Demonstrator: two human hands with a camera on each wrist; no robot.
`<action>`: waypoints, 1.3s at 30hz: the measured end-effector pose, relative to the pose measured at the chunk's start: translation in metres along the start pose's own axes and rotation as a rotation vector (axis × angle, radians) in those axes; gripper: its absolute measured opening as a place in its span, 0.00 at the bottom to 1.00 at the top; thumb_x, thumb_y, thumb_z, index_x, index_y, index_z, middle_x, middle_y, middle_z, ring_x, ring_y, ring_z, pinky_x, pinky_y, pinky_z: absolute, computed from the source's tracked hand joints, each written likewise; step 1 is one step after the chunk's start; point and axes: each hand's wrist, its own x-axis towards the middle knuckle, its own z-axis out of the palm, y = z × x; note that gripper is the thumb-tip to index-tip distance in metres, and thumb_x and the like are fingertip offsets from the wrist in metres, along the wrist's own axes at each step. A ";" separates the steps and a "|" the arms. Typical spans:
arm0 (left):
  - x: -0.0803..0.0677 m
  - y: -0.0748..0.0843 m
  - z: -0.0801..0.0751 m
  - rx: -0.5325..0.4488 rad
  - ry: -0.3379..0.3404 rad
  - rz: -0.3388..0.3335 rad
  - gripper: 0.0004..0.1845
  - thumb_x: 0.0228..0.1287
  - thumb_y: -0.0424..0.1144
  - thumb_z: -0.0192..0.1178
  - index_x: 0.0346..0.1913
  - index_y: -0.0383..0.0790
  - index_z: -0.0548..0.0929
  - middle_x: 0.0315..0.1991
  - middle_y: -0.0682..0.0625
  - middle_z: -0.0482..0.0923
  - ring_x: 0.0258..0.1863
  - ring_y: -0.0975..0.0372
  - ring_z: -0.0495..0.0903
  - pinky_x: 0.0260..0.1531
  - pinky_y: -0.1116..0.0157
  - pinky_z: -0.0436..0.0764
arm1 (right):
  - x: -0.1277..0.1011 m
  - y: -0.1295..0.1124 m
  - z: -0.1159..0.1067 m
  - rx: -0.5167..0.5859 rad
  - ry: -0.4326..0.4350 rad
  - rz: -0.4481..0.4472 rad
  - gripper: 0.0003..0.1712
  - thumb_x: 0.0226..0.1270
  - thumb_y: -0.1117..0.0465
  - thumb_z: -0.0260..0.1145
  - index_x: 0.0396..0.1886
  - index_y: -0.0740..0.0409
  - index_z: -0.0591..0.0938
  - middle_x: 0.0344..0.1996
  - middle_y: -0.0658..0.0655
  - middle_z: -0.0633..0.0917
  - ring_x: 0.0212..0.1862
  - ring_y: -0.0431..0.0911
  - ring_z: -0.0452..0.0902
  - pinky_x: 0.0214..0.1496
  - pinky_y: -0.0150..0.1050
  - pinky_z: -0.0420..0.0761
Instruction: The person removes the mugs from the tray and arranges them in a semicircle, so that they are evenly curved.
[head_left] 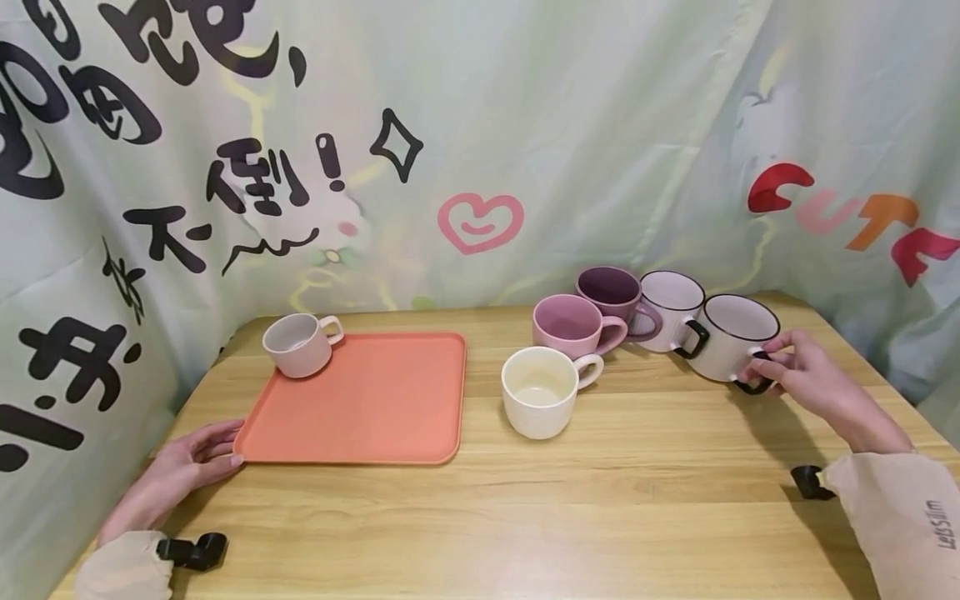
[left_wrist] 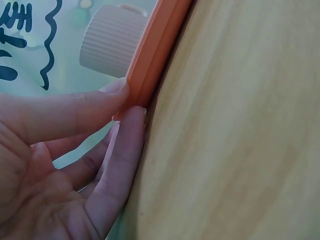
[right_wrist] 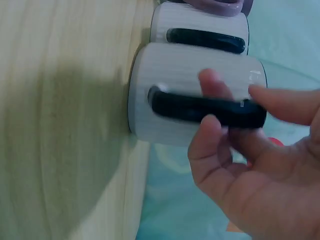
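The mug [head_left: 737, 337] was white and ribbed, with a thin black rim and a glossy black handle [right_wrist: 207, 107], standing upright at the right end of the wooden table [head_left: 615, 500], just beside a second white mug [head_left: 670, 308] of the same make. The right hand [head_left: 798, 371] reached it from the near right side; its fingers [right_wrist: 212, 137] curled round the handle, thumb on top, pinching it, with the mug body beyond the fingertips. The left hand [head_left: 191, 462] lay at the near left corner of the tray [head_left: 360, 400], its straight fingers [left_wrist: 117, 150] pressed flat against the rim and not wrapped round it. The tray was smooth matte orange with rounded corners, and a pale ribbed cup [head_left: 297, 343] sat in its far left corner. A cream mug [head_left: 542, 392], a pink mug [head_left: 573, 325] and a purple mug [head_left: 611, 292] stood between tray and white mugs.
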 end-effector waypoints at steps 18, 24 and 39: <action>0.002 0.002 0.002 0.012 -0.003 -0.023 0.37 0.71 0.34 0.65 0.71 0.17 0.59 0.62 0.24 0.71 0.45 0.79 0.77 0.43 0.77 0.78 | 0.000 0.000 -0.001 0.045 -0.036 0.045 0.13 0.77 0.70 0.58 0.45 0.72 0.61 0.28 0.46 0.89 0.33 0.30 0.81 0.32 0.30 0.81; 0.001 0.002 0.002 0.007 -0.002 -0.029 0.37 0.71 0.34 0.65 0.72 0.17 0.59 0.62 0.24 0.71 0.44 0.79 0.77 0.43 0.77 0.78 | -0.001 0.002 -0.003 0.107 -0.046 0.048 0.13 0.77 0.71 0.57 0.45 0.70 0.61 0.29 0.44 0.88 0.33 0.32 0.82 0.32 0.30 0.81; 0.001 0.000 0.000 -0.007 -0.003 -0.009 0.37 0.70 0.35 0.66 0.72 0.18 0.60 0.62 0.25 0.72 0.45 0.78 0.78 0.43 0.76 0.79 | -0.002 0.005 -0.006 0.178 -0.053 -0.010 0.08 0.77 0.76 0.52 0.44 0.71 0.60 0.29 0.42 0.88 0.33 0.32 0.82 0.30 0.29 0.80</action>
